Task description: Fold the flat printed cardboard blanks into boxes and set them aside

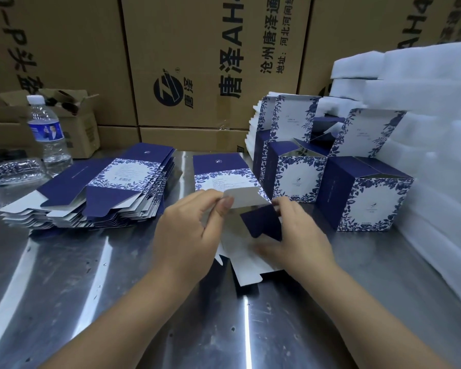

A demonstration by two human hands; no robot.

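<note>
1. On the shiny metal table [91, 275], a flat blue-and-white flowered cardboard blank [221, 174] is held by both hands.
2. Its smooth white flap [248, 198] is pinched by the left hand [189, 235].
3. Its dark blue flap [261, 225] is gripped by the right hand [301, 235].
4. "AH" is printed on brown cartons [197, 62] behind.

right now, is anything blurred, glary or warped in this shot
Head view: white glare streaks run across the metal table; the right hand is motion-smeared where it meets the cardboard; the foam stack at right is washed out; the wide lens bows the cartons behind.
</note>
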